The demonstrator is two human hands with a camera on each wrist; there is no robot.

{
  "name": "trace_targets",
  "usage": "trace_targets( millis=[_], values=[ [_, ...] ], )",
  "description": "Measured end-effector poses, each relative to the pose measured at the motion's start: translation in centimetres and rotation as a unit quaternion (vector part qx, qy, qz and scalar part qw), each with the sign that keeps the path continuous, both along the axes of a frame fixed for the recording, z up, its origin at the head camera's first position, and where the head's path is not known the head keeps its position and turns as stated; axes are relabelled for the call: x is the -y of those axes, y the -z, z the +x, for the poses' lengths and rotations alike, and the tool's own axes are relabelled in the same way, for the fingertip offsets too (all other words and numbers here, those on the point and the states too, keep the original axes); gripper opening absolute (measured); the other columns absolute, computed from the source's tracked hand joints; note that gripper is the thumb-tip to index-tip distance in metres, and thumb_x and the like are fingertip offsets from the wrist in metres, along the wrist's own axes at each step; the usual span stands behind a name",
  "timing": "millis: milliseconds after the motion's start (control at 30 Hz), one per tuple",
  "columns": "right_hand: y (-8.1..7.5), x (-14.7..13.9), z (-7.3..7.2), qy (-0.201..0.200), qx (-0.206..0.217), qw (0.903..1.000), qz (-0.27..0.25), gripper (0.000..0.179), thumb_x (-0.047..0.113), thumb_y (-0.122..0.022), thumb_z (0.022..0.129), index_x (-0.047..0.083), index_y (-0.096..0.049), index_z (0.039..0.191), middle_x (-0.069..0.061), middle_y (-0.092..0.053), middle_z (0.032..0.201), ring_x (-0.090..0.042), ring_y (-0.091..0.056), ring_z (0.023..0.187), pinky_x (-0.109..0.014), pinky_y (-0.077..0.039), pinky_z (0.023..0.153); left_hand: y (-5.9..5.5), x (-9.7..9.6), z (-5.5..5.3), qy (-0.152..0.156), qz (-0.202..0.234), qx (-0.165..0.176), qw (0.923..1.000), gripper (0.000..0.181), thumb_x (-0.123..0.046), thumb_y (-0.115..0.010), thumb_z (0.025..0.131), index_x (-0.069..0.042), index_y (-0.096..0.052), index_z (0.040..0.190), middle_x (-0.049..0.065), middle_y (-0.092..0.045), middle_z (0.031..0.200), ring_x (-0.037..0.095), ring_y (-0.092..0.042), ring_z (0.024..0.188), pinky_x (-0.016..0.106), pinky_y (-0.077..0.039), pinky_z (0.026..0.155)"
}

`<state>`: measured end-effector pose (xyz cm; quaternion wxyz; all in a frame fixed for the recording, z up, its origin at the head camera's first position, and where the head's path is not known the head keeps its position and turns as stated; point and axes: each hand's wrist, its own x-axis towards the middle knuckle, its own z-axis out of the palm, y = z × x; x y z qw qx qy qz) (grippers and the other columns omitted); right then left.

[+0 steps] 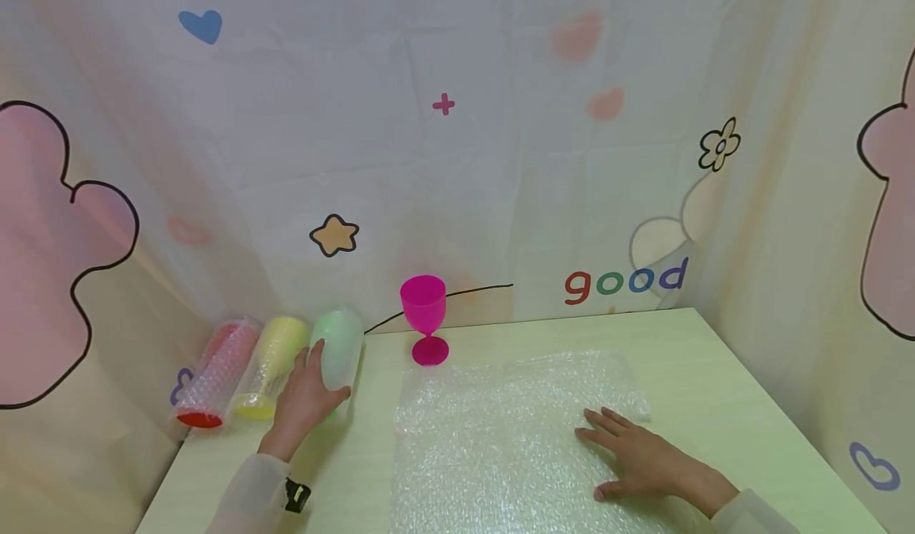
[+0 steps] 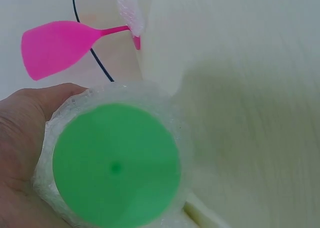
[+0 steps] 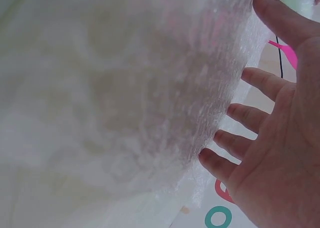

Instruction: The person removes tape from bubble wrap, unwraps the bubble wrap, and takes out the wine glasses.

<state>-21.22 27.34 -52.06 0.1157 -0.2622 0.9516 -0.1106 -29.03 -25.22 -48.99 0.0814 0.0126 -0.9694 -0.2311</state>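
My left hand (image 1: 306, 397) grips a green goblet (image 2: 115, 163) rolled in bubble wrap, at the left back of the table. Thumb and fingers lie on either side of the bundle, and its round green base faces the left wrist camera. Fingers spread, my right hand (image 1: 646, 458) rests on the right part of a flat sheet of clear bubble wrap (image 1: 493, 446). In the right wrist view the fingertips touch this sheet. An unwrapped magenta goblet (image 1: 424, 305) stands upright just behind the sheet's far left corner.
Left of the green bundle lie a wrapped yellow goblet (image 1: 275, 355) and a wrapped red goblet (image 1: 221, 371), side by side. A patterned curtain (image 1: 457, 168) hangs close behind the pale table (image 1: 743, 439) and along both sides.
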Motion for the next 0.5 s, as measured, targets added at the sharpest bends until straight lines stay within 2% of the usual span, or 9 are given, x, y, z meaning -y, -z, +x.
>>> trace_targets(
  millis=[200, 500],
  values=[
    [0.0, 0.0, 0.0, 0.000, 0.000, 1.0000, 0.006, 0.091, 0.066, -0.070, 0.074, 0.017, -0.045, 0.147, -0.016, -0.034, 0.158, -0.046, -0.030, 0.144, -0.065, -0.040, 0.105, -1.2, -0.6, 1.7, 0.004, 0.001, -0.011, 0.9999, 0.098, -0.034, -0.075, 0.081, -0.006, -0.017, 0.156, 0.029, -0.019, 0.157, 0.054, -0.045, 0.128, 0.062, -0.052, 0.076],
    [0.0, 0.0, 0.0, -0.005, -0.004, 1.0000, 0.006, 0.091, 0.067, -0.068, 0.075, 0.017, -0.044, 0.147, -0.017, -0.033, 0.159, -0.047, -0.029, 0.144, -0.065, -0.040, 0.105, -3.3, -2.3, 4.9, 0.014, -0.001, -0.069, 0.9975, 0.096, -0.035, -0.076, 0.079, -0.007, -0.023, 0.154, 0.028, -0.025, 0.155, 0.053, -0.054, 0.118, 0.062, -0.053, 0.071]
  ],
)
